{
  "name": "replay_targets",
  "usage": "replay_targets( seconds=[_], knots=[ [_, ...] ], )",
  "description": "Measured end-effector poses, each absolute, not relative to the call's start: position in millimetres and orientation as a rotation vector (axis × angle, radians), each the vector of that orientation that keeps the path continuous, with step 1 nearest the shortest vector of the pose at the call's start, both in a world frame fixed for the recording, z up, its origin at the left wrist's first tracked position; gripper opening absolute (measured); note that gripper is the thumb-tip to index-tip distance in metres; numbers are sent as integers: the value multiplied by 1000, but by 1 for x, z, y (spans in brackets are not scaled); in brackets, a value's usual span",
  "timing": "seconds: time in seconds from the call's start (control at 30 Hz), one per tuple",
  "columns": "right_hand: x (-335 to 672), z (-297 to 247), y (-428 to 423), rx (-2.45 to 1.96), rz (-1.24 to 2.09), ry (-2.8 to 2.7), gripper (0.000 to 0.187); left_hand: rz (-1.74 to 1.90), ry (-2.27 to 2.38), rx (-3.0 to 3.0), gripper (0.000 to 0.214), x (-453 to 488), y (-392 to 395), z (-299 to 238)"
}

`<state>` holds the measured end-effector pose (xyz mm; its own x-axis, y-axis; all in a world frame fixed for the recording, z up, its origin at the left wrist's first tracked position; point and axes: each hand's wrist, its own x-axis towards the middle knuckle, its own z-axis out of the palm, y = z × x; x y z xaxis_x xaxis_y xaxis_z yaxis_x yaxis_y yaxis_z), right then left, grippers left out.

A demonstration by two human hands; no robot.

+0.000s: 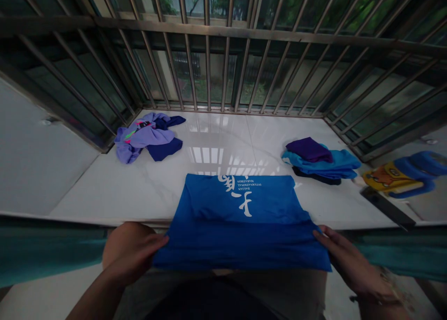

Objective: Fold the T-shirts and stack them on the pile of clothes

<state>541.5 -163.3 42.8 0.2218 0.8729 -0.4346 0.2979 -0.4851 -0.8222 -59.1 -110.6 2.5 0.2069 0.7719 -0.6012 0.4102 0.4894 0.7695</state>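
A blue T-shirt [223,241] with white printed lettering lies partly on the white ledge, its near part hanging out over the front edge toward me. My left hand [139,250] pinches the shirt's left side near the lower corner. At the opposite side, my right hand [338,245] grips the cloth between thumb and fingers, and a bracelet circles that wrist. Between both hands the fabric is stretched fairly flat. The shirt's far edge is straight and cuts through the lettering.
A rumpled purple garment [153,136] with dark blue cloth lies at the ledge's left. Several folded clothes [342,161] are stacked at right. Beyond them are a yellow and blue bottle [394,178] and a dark flat object [387,208]. Metal bars [216,30] enclose the window behind.
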Motion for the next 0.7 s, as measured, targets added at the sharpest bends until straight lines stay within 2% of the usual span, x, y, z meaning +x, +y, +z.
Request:
replay_targets(
  seconds=[0.1,0.2,0.37,0.47,0.57,0.7],
  knots=[
    [516,36,-122,-1576,1238,-678,56,744,1090,722,59,-18,-77,11],
    [497,23,-76,-1462,1008,-590,73,1013,1046,836,52,17,-38,6],
    [485,4,-50,-2097,351,-1317,56,862,1525,1784,40,29,-15,-27],
    [483,-3,-61,-2446,128,-1489,66,834,1548,2083,39,19,-25,-42],
    [483,-5,-67,-2687,255,-1410,77,835,1508,2185,35,7,-33,-45],
    [494,7,-57,-2694,524,-1452,57,874,1496,2138,36,-11,-27,-30]
  ],
)
